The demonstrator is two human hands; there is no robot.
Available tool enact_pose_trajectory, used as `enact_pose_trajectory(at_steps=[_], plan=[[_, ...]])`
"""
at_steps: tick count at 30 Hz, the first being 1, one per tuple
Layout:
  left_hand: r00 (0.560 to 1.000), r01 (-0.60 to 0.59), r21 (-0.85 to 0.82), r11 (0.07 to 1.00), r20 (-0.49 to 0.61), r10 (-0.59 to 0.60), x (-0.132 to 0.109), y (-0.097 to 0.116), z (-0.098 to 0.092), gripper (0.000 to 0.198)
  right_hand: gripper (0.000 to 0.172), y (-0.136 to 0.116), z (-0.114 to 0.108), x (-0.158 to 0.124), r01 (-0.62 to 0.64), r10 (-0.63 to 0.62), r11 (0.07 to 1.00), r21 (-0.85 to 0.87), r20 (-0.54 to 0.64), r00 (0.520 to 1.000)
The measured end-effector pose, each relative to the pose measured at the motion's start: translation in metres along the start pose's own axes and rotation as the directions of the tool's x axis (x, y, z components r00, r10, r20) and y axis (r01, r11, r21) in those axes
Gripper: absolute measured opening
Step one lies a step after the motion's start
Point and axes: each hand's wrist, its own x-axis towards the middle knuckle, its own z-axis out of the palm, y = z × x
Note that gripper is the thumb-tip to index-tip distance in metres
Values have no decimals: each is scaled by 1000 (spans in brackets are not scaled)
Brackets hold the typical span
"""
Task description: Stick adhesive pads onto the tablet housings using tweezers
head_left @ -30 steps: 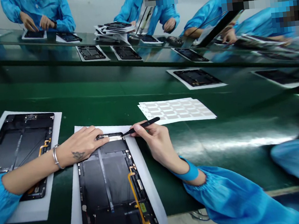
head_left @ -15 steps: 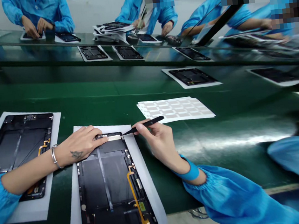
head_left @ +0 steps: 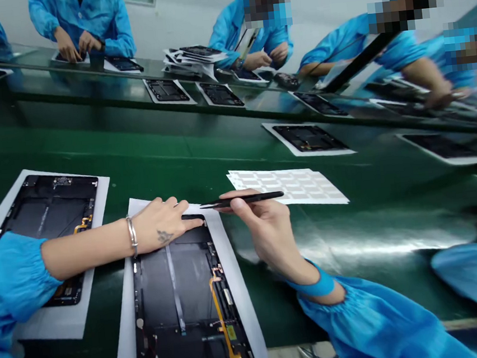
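Since the earlier frame, the left hand (head_left: 161,226) shifts right along the opened tablet (head_left: 193,284)'s top edge, index finger at the corner, its grip unclear; the right hand (head_left: 268,229) pinches black tweezers (head_left: 257,198) nearby; the tablet lies on white paper (head_left: 233,275)

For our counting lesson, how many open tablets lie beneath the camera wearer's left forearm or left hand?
2. One tablet lies under the left hand; a second tablet, farther left, lies under the left forearm. Both are partly hidden.
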Motion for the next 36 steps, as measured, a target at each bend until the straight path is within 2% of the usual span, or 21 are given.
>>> enact_pose_trajectory(at_steps=[4, 7, 9, 12, 25, 32, 36], plan=[[985, -83, -76, 994, -159, 70, -27, -9, 16, 39, 35, -1, 8, 8, -15, 10, 1000, 20, 266, 964], [952, -116, -159, 980, -301, 64, -43, -16, 26, 38, 43, 4, 14, 7, -17, 14, 1000, 6, 311, 950], [936, -120, -240, 963, -349, 30, -44, -18, 29, 40, 45, 7, 15, 5, -21, 23, 1000, -11, 309, 951], [934, -115, -326, 938, -358, -10, -39, -18, 31, 40, 45, 7, 14, 2, -9, 17, 1000, -28, 316, 949], [953, -83, -227, 970, -303, 11, -34, -14, 33, 44, 42, -4, 11, 6, 40, -3, 995, -89, 377, 926], [954, -90, -209, 974, -300, 24, -33, -15, 34, 47, 37, -1, -4, 7, -46, 83, 993, -110, 362, 929], [952, -94, -195, 976, -303, 31, -36, -16, 35, 48, 33, 1, -15, 7, -54, 106, 984, -171, 309, 945]])
